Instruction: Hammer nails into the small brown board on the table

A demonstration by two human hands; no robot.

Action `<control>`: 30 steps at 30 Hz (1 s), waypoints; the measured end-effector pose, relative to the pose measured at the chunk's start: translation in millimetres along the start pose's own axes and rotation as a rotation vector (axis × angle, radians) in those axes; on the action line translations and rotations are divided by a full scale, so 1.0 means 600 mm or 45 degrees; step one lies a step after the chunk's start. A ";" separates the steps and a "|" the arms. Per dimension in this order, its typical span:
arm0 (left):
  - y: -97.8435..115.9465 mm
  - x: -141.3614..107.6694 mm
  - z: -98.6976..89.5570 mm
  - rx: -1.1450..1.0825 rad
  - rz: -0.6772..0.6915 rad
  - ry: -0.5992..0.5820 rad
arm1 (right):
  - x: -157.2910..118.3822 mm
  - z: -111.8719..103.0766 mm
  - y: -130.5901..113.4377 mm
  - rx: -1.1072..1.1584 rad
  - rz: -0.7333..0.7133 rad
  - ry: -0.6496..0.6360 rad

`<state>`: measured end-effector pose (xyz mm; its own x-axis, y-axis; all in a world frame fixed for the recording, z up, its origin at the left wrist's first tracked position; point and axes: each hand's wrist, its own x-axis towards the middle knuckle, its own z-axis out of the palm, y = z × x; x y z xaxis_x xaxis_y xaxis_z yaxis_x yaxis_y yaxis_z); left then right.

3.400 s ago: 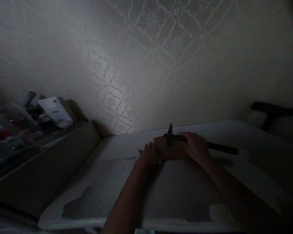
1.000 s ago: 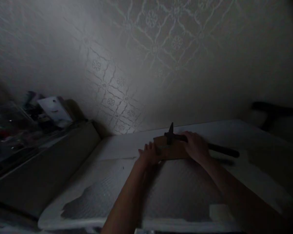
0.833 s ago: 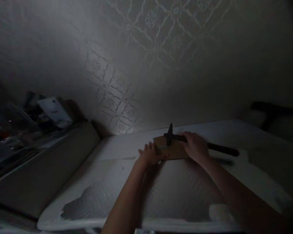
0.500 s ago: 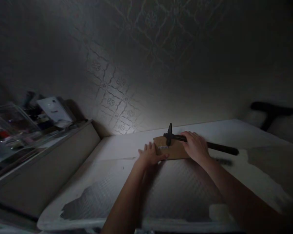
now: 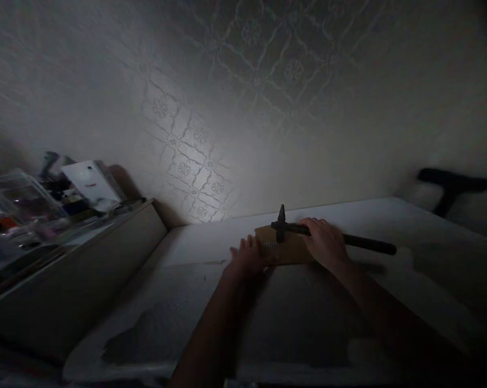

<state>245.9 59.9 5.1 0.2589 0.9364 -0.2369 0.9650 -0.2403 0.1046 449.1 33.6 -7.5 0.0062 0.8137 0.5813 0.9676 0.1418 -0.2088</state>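
Note:
A hammer with a dark head and a long handle lies in my right hand, whose fingers wrap the handle partway along. The hammer head is over a brown piece of cardboard and seems to touch it or hover just above; I cannot tell which. My left hand rests flat with fingers spread at the cardboard's left end, the thumb along its near edge. A short row of small pale pieces or marks shows on the cardboard, left of the hammer head. Their kind is too small and dim to name.
Beneath is a pale table with a grey, worn-looking near part. Along the left runs a raised shelf crowded with a clear plastic box and a white box. Behind stands a patterned wall; a dark T-shaped object is at right.
The light has shifted: the wall is brighter, while the near table and my forearms are darker. Both hands and the hammer keep almost the same place.

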 end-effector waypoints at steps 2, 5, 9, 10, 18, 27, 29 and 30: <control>0.000 0.000 0.001 -0.003 0.003 0.006 | 0.000 0.000 0.000 -0.006 0.005 0.009; -0.001 0.000 0.002 -0.012 0.002 -0.008 | -0.001 -0.002 -0.001 -0.004 -0.004 0.010; -0.002 0.001 0.003 -0.003 0.011 -0.003 | 0.000 -0.003 -0.001 -0.004 -0.008 0.004; -0.002 0.002 0.003 -0.003 0.011 0.000 | 0.000 -0.002 0.000 -0.004 -0.006 0.008; -0.001 0.002 0.004 0.008 -0.001 -0.009 | 0.000 -0.002 -0.001 0.011 -0.015 0.009; -0.010 0.002 -0.004 0.000 0.060 -0.039 | 0.001 0.000 0.003 0.032 -0.016 -0.013; -0.014 0.003 -0.007 -0.006 0.102 -0.041 | 0.001 0.000 0.002 0.042 -0.013 -0.053; -0.016 0.003 -0.008 -0.008 0.118 -0.033 | 0.002 0.000 0.001 0.038 0.001 -0.072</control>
<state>237.2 64.8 8.4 0.3482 0.9032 -0.2509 0.9366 -0.3241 0.1330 449.7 34.5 -7.0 -0.0080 0.8445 0.5356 0.9597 0.1569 -0.2331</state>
